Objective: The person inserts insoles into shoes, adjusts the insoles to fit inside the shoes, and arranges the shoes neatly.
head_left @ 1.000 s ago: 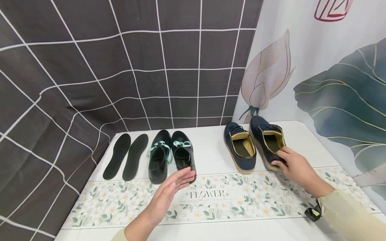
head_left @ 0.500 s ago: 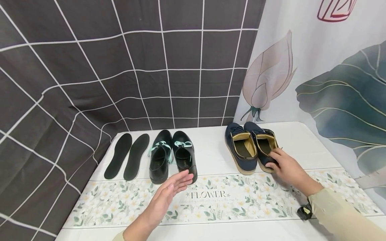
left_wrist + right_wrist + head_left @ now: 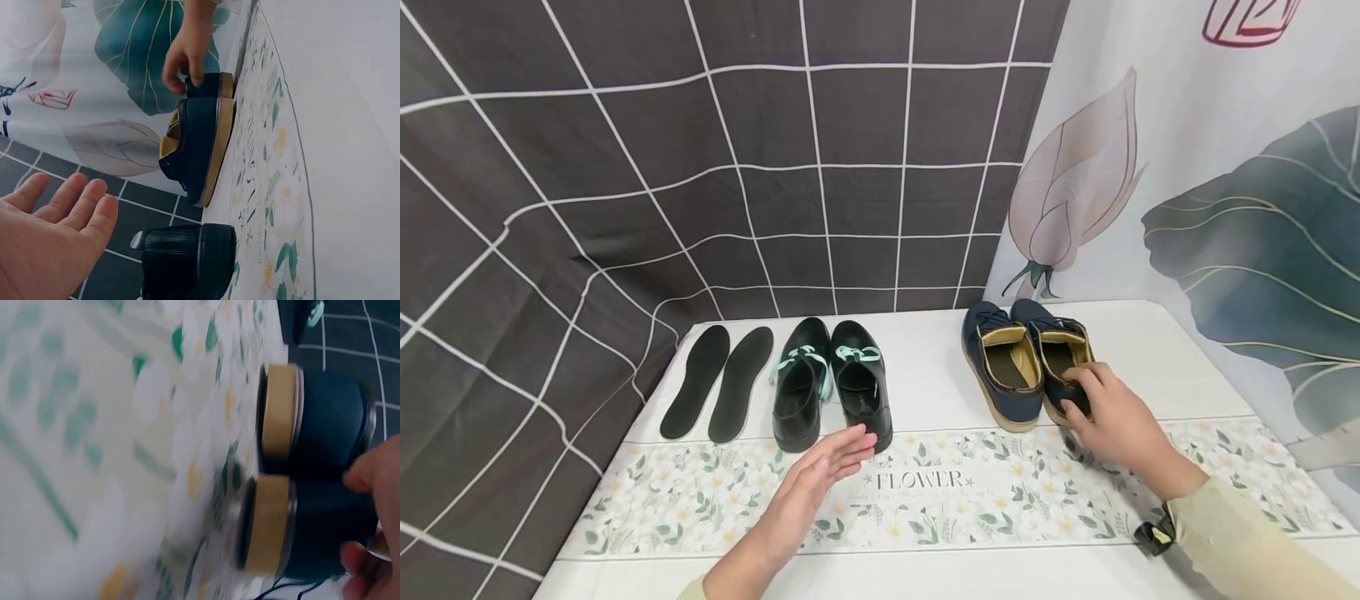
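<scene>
My right hand (image 3: 1116,421) is at the heel of the right navy shoe (image 3: 1049,323). In the right wrist view, its thumb (image 3: 362,474) touches the collar and its curled fingers (image 3: 359,569) lie along the other side. The left navy shoe (image 3: 1009,398) stands close beside it; both have tan soles and yellowish linings. My left hand (image 3: 801,492) hovers, fingers extended and holding nothing, near the heel of the right black shoe (image 3: 882,421). That shoe and the left black shoe (image 3: 797,425) have mint laces.
Left of the black shoes lie two black insoles, the outer insole (image 3: 696,379) and inner insole (image 3: 741,383). A floral strip (image 3: 940,517) crosses the white table cover. Behind hang a dark grid cloth (image 3: 857,200) and a pale leaf-printed curtain (image 3: 1097,167).
My right hand has brought the right navy shoe leftward and closer to its mate, then stayed at its heel with thumb and fingers spreading slightly. My left hand has barely moved.
</scene>
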The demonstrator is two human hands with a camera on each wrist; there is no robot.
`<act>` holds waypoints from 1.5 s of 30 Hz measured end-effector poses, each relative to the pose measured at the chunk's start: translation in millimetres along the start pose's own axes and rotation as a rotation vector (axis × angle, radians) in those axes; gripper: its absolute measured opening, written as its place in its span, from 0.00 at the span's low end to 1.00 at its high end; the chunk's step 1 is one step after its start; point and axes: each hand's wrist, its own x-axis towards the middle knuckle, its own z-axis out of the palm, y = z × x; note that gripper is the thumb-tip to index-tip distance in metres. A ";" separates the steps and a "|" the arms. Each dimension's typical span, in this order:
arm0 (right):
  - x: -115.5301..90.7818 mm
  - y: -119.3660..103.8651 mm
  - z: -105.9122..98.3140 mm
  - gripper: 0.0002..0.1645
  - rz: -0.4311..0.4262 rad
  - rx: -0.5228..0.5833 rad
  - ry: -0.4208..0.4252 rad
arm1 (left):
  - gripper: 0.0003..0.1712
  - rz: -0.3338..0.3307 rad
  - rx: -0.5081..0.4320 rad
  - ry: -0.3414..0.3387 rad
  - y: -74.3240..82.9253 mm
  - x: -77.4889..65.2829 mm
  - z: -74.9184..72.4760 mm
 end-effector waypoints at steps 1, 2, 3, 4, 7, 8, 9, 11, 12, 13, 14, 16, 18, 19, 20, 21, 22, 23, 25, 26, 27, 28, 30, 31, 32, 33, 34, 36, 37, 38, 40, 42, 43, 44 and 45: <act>0.2 -3.5 0.9 0.22 -0.003 0.004 0.037 | 0.29 0.003 0.002 -0.003 -0.1 -0.8 -0.6; 0.8 -7.2 1.5 0.21 -0.008 0.011 0.074 | 0.29 0.001 0.005 -0.004 -0.1 -1.6 -1.1; 1.2 -11.0 2.2 0.21 -0.015 0.018 0.103 | 0.29 0.004 0.009 -0.005 -0.3 -2.2 -1.6; 1.7 -14.8 2.7 0.20 -0.026 0.024 0.128 | 0.29 0.005 0.017 -0.005 -0.5 -2.8 -1.8; 2.6 -26.1 4.8 0.18 -0.066 0.048 0.167 | 0.27 0.004 0.073 0.012 -2.4 -4.6 -1.0; 2.5 -30.1 5.5 0.18 -0.080 0.055 0.162 | 0.27 -0.017 0.096 0.027 -3.1 -5.1 -0.1; 2.2 -34.0 6.5 0.17 -0.092 0.065 0.147 | 0.26 -0.044 0.118 0.042 -4.1 -5.4 0.9; 0.9 -42.1 8.5 0.15 -0.115 0.074 0.116 | 0.24 -0.132 0.160 0.079 -6.3 -5.6 3.1; 0.1 -46.1 9.6 0.15 -0.128 0.072 0.101 | 0.24 -0.183 0.177 0.099 -7.4 -5.5 4.0; -0.9 -50.3 10.6 0.14 -0.143 0.072 0.088 | 0.24 -0.234 0.184 0.116 -8.6 -5.3 4.9; -2.0 -54.3 11.9 0.14 -0.159 0.067 0.076 | 0.24 -0.283 0.186 0.132 -9.6 -5.2 5.4; -4.2 -61.7 13.9 0.13 -0.196 0.055 0.066 | 0.25 -0.347 0.197 0.161 -12.4 -5.1 5.9; -6.2 -68.0 15.5 0.13 -0.225 0.053 0.060 | 0.24 -0.377 0.209 0.179 -15.2 -5.4 6.1; -7.1 -71.0 16.4 0.13 -0.237 0.054 0.056 | 0.24 -0.383 0.213 0.185 -16.3 -5.7 6.0; -8.0 -73.4 17.5 0.13 -0.243 0.055 0.052 | 0.24 -0.390 0.218 0.189 -17.2 -6.2 5.9; -8.6 -75.9 18.6 0.13 -0.248 0.060 0.049 | 0.24 -0.396 0.222 0.193 -18.0 -6.7 5.7; -9.1 -78.0 19.8 0.13 -0.251 0.060 0.047 | 0.24 -0.401 0.223 0.195 -18.6 -7.2 5.7; -9.5 -80.3 21.4 0.13 -0.255 0.056 0.042 | 0.24 -0.407 0.223 0.197 -18.7 -7.8 5.5; -10.1 -84.4 24.7 0.14 -0.263 0.049 0.031 | 0.24 -0.414 0.221 0.198 -18.8 -9.0 5.5; -10.2 -86.3 26.2 0.14 -0.266 0.048 0.022 | 0.24 -0.412 0.221 0.198 -18.8 -9.5 5.6; -10.2 -88.2 27.7 0.14 -0.269 0.044 0.011 | 0.24 -0.411 0.222 0.197 -18.9 -10.0 5.7; -10.2 -90.1 29.0 0.14 -0.271 0.044 0.000 | 0.24 -0.406 0.222 0.195 -19.0 -10.5 5.8; -10.0 -94.1 31.2 0.15 -0.270 0.052 -0.019 | 0.24 -0.401 0.221 0.192 -19.4 -11.3 6.0; -9.6 -96.1 32.5 0.15 -0.269 0.057 -0.027 | 0.24 -0.400 0.221 0.191 -19.7 -11.8 6.2; -9.1 -98.3 33.8 0.15 -0.268 0.062 -0.034 | 0.24 -0.407 0.220 0.194 -20.0 -12.4 6.0; -8.3 -100.8 35.0 0.15 -0.268 0.068 -0.040 | 0.24 -0.417 0.222 0.199 -20.3 -13.1 5.9; -7.3 -103.7 36.4 0.15 -0.270 0.076 -0.046 | 0.24 -0.425 0.227 0.204 -20.6 -13.8 5.7; -5.1 -109.3 40.0 0.16 -0.273 0.091 -0.064 | 0.24 -0.445 0.234 0.214 -21.1 -15.3 5.4; -3.9 -112.6 41.7 0.16 -0.274 0.096 -0.075 | 0.24 -0.448 0.236 0.217 -21.2 -15.9 5.3; -2.7 -115.8 43.8 0.16 -0.276 0.099 -0.082 | 0.24 -0.453 0.236 0.219 -21.3 -16.4 5.0; -0.1 -122.0 47.7 0.16 -0.280 0.104 -0.095 | 0.24 -0.457 0.236 0.218 -21.7 -17.2 4.8; 2.6 -128.2 51.0 0.17 -0.287 0.108 -0.107 | 0.24 -0.460 0.233 0.217 -21.8 -17.9 4.6; 4.4 -131.7 52.2 0.17 -0.290 0.112 -0.112 | 0.24 -0.461 0.232 0.219 -21.8 -18.5 4.3; 6.4 -135.1 53.5 0.17 -0.295 0.120 -0.117 | 0.24 -0.465 0.232 0.222 -22.0 -19.1 3.9; 8.5 -138.7 54.2 0.17 -0.299 0.132 -0.126 | 0.24 -0.465 0.231 0.224 -21.9 -19.7 3.7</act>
